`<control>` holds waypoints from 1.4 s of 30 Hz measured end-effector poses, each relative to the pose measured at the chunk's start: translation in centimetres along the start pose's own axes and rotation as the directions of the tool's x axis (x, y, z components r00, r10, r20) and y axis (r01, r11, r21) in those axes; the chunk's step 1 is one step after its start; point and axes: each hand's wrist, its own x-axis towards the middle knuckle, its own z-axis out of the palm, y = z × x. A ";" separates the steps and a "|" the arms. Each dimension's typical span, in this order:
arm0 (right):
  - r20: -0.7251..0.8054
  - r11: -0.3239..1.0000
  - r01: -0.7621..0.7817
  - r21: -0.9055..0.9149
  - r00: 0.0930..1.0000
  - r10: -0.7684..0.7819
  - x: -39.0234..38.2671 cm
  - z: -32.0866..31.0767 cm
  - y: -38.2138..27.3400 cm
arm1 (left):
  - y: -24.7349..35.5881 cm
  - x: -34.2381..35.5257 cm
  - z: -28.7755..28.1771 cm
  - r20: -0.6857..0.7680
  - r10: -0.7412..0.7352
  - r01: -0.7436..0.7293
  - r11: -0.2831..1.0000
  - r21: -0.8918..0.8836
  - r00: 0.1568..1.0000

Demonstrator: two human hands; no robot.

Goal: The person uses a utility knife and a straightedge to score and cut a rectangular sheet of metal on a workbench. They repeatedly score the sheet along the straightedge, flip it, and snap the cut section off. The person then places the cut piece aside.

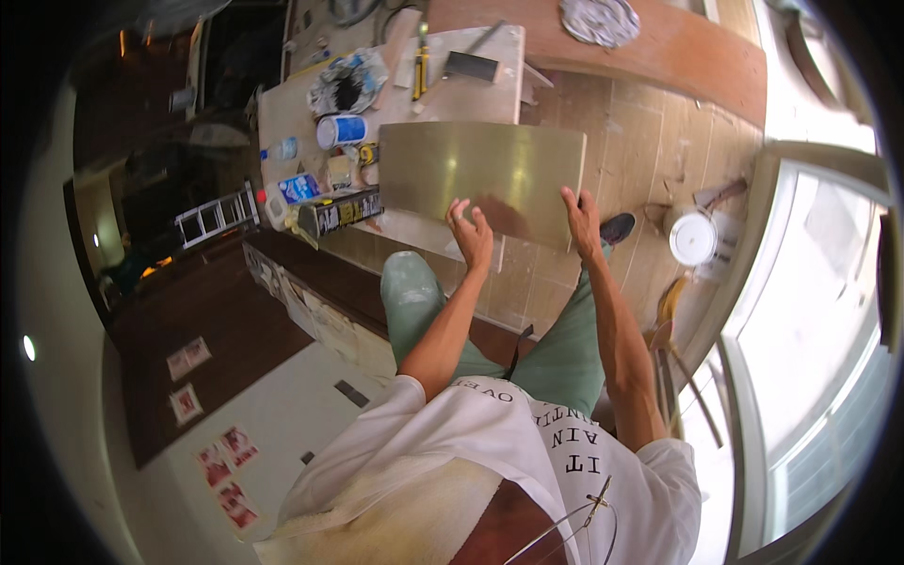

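A smooth, glossy olive-gold panel [480,160] lies in front of me, partly over a pale work board [499,85]. Over its near edge is my left hand [471,234], its fingers loosely bent and the thumb apart, with nothing visible in them. My right hand [584,221] is at the panel's right end, fingers stretched out; whether it touches the edge I cannot tell. Beyond the panel lie a yellow utility knife [421,71] and a dark-bladed scraper [473,66]. A blue-and-white can [341,131] and a tape measure [368,153] are left of it.
At the left are a crumpled plastic bag [325,89] with black material, a white jug [278,202] and a black box [347,209]. A white bucket [694,235] stands on the wooden floor at right. A reddish-brown plank [697,61] lies at the back; a ladder [215,218] is far left.
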 end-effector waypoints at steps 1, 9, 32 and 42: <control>-0.001 1.000 0.011 0.030 1.000 -0.011 -1.1 0.3 -0.3 | -0.9 -0.4 -1.5 -0.055 -0.174 0.167 0.980 -0.109 0.983; 0.425 0.991 -0.131 -0.017 0.896 0.126 -8.6 -1.5 -9.1 | -4.8 -3.6 -4.7 0.512 -0.656 0.678 0.001 -0.735 0.555; 0.452 0.990 -0.093 0.104 0.891 0.036 -40.3 -7.4 -16.1 | -6.3 -30.9 -20.5 0.651 -0.233 0.607 -0.237 -0.759 0.723; 0.472 0.996 -0.057 0.063 0.881 0.021 -39.3 -7.7 -16.4 | -5.2 -34.0 -20.0 0.666 -0.365 0.577 -0.333 -0.746 0.650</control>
